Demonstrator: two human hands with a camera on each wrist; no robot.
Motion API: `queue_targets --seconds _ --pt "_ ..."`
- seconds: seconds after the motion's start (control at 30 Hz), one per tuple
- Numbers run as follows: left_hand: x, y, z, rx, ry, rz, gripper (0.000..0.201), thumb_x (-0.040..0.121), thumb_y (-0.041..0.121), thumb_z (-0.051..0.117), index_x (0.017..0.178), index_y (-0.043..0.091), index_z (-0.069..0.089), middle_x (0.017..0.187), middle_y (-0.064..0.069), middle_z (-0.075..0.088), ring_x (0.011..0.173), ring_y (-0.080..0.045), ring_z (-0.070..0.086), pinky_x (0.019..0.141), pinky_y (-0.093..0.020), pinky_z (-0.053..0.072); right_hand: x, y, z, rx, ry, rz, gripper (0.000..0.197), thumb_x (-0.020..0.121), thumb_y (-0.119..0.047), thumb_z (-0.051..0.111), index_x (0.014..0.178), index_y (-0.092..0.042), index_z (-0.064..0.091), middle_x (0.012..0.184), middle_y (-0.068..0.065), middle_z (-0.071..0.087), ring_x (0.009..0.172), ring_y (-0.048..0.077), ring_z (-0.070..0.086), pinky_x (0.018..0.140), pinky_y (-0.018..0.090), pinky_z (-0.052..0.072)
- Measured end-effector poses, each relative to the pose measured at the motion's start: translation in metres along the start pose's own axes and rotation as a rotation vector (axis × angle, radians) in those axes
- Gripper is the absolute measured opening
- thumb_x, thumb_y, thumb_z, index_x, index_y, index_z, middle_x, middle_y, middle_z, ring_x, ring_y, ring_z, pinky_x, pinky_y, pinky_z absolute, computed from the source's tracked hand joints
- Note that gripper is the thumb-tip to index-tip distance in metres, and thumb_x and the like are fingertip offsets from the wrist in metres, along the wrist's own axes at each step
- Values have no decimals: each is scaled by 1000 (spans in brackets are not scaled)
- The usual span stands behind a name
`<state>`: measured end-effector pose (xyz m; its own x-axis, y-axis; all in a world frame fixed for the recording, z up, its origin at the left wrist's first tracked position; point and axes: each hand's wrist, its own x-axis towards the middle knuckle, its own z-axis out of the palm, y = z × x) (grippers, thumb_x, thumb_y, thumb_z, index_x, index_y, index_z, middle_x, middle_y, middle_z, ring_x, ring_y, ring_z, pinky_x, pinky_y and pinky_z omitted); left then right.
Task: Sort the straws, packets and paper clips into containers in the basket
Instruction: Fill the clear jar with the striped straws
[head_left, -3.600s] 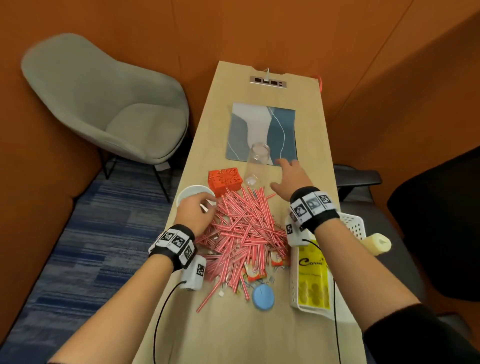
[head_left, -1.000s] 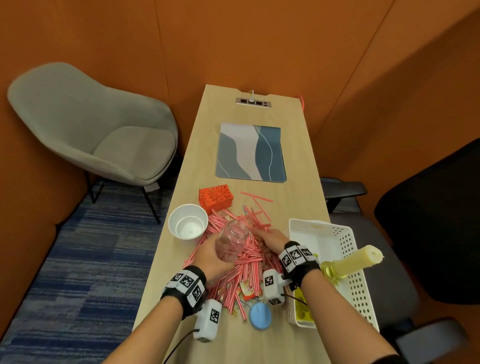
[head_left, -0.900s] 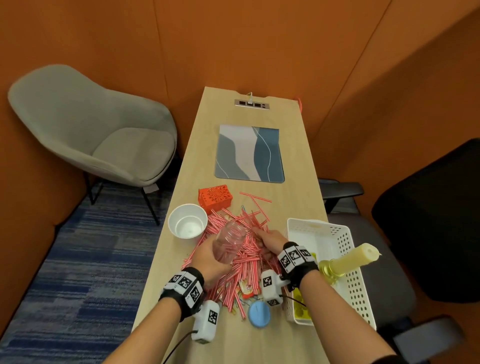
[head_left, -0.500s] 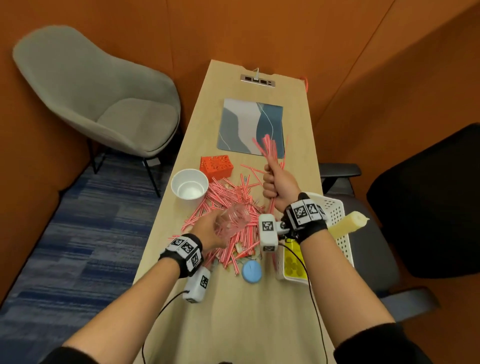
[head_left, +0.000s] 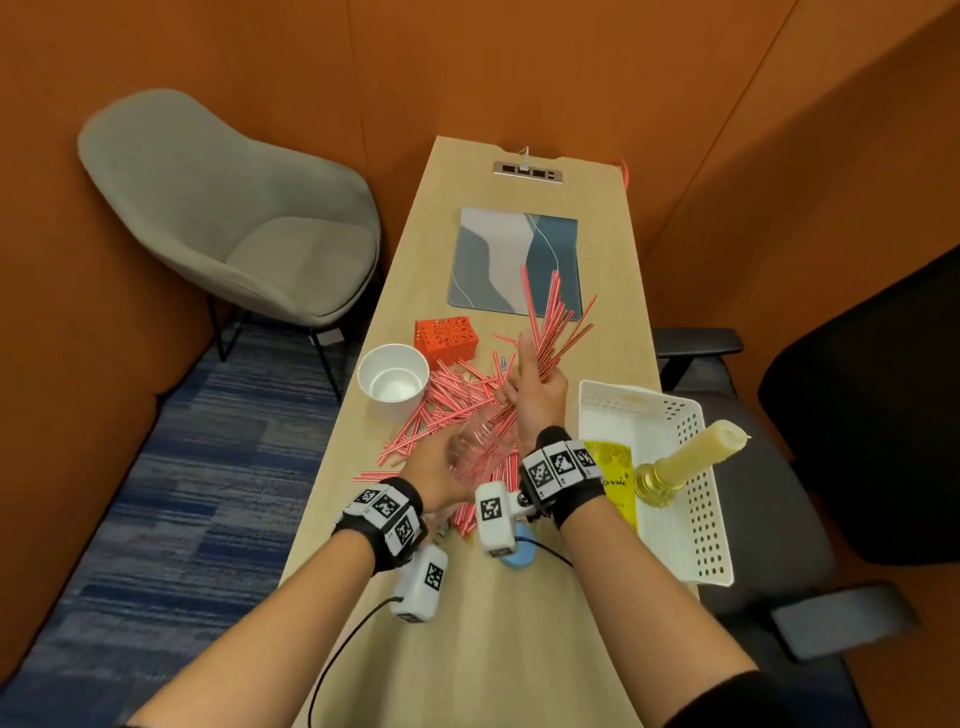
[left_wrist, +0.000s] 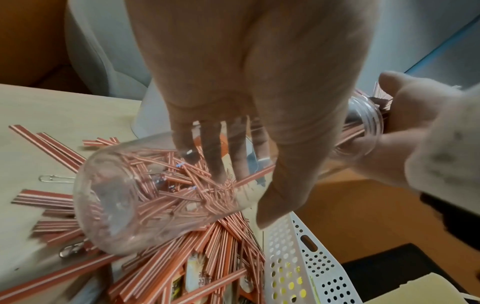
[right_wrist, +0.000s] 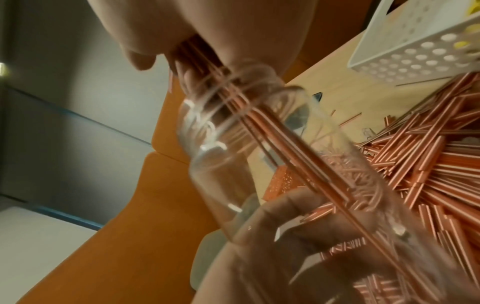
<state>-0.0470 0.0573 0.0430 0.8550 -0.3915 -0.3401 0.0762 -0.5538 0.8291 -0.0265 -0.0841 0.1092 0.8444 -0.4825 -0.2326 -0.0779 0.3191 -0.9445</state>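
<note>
My left hand (head_left: 441, 462) grips a clear glass jar (head_left: 480, 449), tilted over the pile of red-and-white straws (head_left: 447, 402) on the table. My right hand (head_left: 532, 387) grips a bunch of straws (head_left: 550, 317); their lower ends sit inside the jar's mouth. In the left wrist view the jar (left_wrist: 145, 195) lies over the pile, with packets (left_wrist: 197, 273) and a paper clip (left_wrist: 55, 178) beneath. In the right wrist view the held straws (right_wrist: 272, 127) run down into the jar (right_wrist: 259, 185). The white basket (head_left: 670, 410) stands at the right.
A white cup (head_left: 393, 376) and an orange box (head_left: 445, 338) stand left of the pile. A blue lid (head_left: 522, 556) lies near my wrists. The basket holds a yellow packet (head_left: 615, 478) and a candle in a holder (head_left: 696, 457). A placemat (head_left: 498, 260) lies farther back.
My right hand has come down from above the table with the straw bunch, and the straws' ends now enter the jar's mouth. The left hand keeps hold of the tilted jar.
</note>
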Motion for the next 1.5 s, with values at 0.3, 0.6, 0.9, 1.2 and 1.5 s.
queue_targets --seconds 0.3,0.6,0.9,1.2,1.5 --pt "17 16 -6 7 15 16 69 63 3 90 120 20 55 99 11 63 86 -4 61 70 -16 47 9 8 -6 -248 25 -114 47 100 -45 46 61 -20 46 58 -5 51 62 14 49 74 34 43" --pt "36 8 -2 37 -4 -42 65 64 10 92 116 26 56 105 7 59 93 -11 60 72 -22 47 34 11 -13 -490 163 -187 47 104 -43 37 66 -17 50 61 -5 49 57 13 45 60 24 41" --pt "43 2 -5 38 -51 -52 64 65 1 89 113 25 54 102 8 59 86 -3 58 67 -17 47 63 -11 -14 -536 211 -330 45 102 -43 41 67 -19 56 58 -6 52 55 7 48 56 23 39" --pt "39 9 -19 -41 -5 23 80 65 1 90 131 22 50 103 12 61 87 -1 60 69 -14 46 46 -3 -13 -797 -228 -472 35 87 -40 70 66 -14 59 57 2 52 53 9 43 54 22 39" --pt "24 3 -29 -91 103 32 83 56 6 96 127 20 54 111 5 66 103 -16 66 95 -40 55 17 -15 -3 -656 -251 -461 23 77 -24 82 91 -18 66 71 -1 67 60 6 61 58 20 55"
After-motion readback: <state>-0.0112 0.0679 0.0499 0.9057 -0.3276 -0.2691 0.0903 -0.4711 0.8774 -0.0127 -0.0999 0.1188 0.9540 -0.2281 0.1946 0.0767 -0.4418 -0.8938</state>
